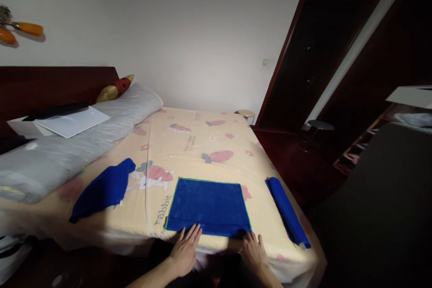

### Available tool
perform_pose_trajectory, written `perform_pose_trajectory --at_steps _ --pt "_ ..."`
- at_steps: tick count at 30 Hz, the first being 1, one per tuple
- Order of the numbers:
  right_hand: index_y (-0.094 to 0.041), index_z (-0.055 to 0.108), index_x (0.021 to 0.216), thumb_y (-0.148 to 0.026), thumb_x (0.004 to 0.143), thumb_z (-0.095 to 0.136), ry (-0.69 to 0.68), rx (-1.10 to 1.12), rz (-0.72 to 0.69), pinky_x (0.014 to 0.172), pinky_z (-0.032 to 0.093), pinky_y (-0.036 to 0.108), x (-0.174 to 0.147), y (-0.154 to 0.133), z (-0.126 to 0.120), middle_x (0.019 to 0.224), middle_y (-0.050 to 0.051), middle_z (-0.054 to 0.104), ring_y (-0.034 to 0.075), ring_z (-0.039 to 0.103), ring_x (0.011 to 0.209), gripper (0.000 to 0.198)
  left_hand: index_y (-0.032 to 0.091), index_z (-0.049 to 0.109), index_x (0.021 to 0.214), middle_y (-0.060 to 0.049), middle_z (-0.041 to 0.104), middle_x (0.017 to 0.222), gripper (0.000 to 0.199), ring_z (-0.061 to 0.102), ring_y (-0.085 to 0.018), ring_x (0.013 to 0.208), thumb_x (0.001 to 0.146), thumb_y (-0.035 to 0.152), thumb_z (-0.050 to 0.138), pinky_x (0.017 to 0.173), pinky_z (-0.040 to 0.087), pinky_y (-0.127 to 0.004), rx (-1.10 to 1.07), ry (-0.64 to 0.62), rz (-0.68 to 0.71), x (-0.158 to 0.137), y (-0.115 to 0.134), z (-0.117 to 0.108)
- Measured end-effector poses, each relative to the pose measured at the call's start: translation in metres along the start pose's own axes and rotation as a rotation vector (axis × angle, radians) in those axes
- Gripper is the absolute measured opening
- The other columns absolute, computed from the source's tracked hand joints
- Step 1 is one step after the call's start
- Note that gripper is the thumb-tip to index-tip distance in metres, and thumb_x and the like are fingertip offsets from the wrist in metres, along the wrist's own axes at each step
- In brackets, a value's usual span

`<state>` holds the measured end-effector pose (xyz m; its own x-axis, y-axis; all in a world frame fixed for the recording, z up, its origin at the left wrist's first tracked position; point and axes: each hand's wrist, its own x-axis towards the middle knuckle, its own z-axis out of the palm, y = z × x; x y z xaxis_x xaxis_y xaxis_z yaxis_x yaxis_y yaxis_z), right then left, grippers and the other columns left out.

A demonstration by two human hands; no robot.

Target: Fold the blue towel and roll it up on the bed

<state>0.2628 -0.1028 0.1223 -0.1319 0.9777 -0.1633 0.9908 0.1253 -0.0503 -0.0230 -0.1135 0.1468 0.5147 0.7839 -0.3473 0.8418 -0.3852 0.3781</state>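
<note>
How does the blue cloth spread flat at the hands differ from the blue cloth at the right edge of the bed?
The flat blue cloth lies spread as a wide rectangle; the narrow blue cloth is folded or rolled into a slim strip. The flat one sits mid-bed at the near edge, with the left hand and right hand at its near edge; the narrow one lies untouched along the right side. Both are the same deep blue and rest on the patterned bedsheet.

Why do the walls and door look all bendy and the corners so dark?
Head view: the wide lens bends the door frame and tilts the bed; corners fade dark; dim room light; both hands at the flat blue cloth look slightly soft.
</note>
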Motion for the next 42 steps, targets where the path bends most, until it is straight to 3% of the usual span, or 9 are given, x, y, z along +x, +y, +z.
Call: perform_pose_trajectory --at_steps 4,7,10,17,22,27,33,38,42 --pt "-0.001 0.046 0.135 -0.006 0.077 0.029 -0.006 -0.026 0.046 0.113 0.027 0.057 -0.001 -0.023 0.005 0.148 0.025 0.039 0.035 0.038 0.138 0.060 0.020 0.008 0.150 -0.004 0.006 0.163 0.082 0.004 -0.021 0.151 0.074 0.017 0.039 0.123 0.008 -0.055 -0.020 -0.027 -0.038 -0.004 -0.002 -0.007" --pt "-0.017 0.022 0.148 -0.009 0.074 0.037 -0.026 0.066 -0.114 0.117 0.024 0.054 -0.004 -0.039 0.013 0.159 0.008 0.018 0.028 0.019 0.146 0.075 0.020 0.009 0.150 -0.003 0.006 0.163 0.082 0.003 -0.021 0.151 0.073 0.016 0.039 0.123 0.006 -0.055 -0.040 -0.040 -0.058 -0.007 0.004 -0.014" --pt "-0.028 0.014 0.149 -0.021 0.074 0.048 -0.080 0.125 -0.275 0.117 0.025 0.053 -0.006 -0.042 0.024 0.159 0.002 0.014 0.027 0.019 0.146 0.082 0.021 0.009 0.150 -0.002 0.006 0.163 0.084 0.004 -0.021 0.151 0.071 0.015 0.038 0.122 0.005 -0.058 -0.025 -0.056 -0.078 -0.010 0.013 -0.021" --pt "-0.027 0.018 0.148 -0.018 0.078 0.044 0.074 0.023 -0.219 0.114 0.032 0.054 0.000 0.000 0.057 0.156 0.002 0.021 0.026 0.026 0.144 0.075 0.012 0.006 0.149 -0.005 0.002 0.163 0.082 0.002 -0.028 0.150 0.073 0.021 0.037 0.120 0.013 -0.061 0.086 -0.043 -0.305 -0.004 0.006 -0.020" --pt "-0.015 0.030 0.145 -0.053 0.086 0.043 0.207 0.063 -0.139 0.112 0.034 0.057 0.006 0.015 0.081 0.154 0.012 0.028 0.034 0.031 0.142 0.071 0.004 0.013 0.147 -0.017 0.010 0.161 0.077 0.011 -0.032 0.149 0.075 0.021 0.036 0.117 0.022 -0.060 0.184 0.079 -0.401 0.010 -0.025 0.008" --pt "-0.012 0.033 0.144 -0.064 0.084 0.040 0.281 0.076 -0.112 0.111 0.036 0.057 0.015 0.014 0.095 0.151 0.017 0.032 0.036 0.031 0.140 0.079 0.004 0.018 0.146 -0.021 0.013 0.159 0.074 0.011 -0.039 0.148 0.076 0.020 0.037 0.115 0.013 -0.070 0.237 0.130 -0.419 0.022 -0.043 0.032" --pt "-0.022 -0.005 0.148 -0.039 0.086 0.049 0.273 0.071 -0.432 0.107 0.043 0.053 0.023 -0.002 0.088 0.155 0.013 0.023 0.033 0.030 0.141 0.084 0.013 0.003 0.148 -0.010 -0.004 0.160 0.091 -0.006 -0.030 0.149 0.068 0.023 0.046 0.118 0.004 -0.067 0.126 0.155 -0.209 0.027 -0.022 0.035" --pt "-0.019 -0.006 0.148 -0.006 0.077 0.040 0.437 0.070 -0.485 0.107 0.045 0.047 0.035 -0.064 0.104 0.153 0.014 0.030 0.028 0.036 0.139 0.086 0.015 0.006 0.149 -0.006 -0.001 0.161 0.098 -0.003 -0.023 0.149 0.058 0.010 0.043 0.123 0.007 -0.057 0.088 0.056 -0.118 0.013 0.009 0.012" --pt "-0.019 -0.004 0.148 -0.012 0.080 0.041 0.640 0.038 -0.546 0.094 0.055 0.039 0.057 -0.099 0.129 0.139 0.012 0.052 0.025 0.055 0.124 0.082 0.017 0.014 0.149 -0.005 0.008 0.161 0.096 0.007 -0.024 0.150 0.057 0.008 0.041 0.121 0.011 -0.060 0.065 0.017 -0.116 0.008 0.005 0.001"
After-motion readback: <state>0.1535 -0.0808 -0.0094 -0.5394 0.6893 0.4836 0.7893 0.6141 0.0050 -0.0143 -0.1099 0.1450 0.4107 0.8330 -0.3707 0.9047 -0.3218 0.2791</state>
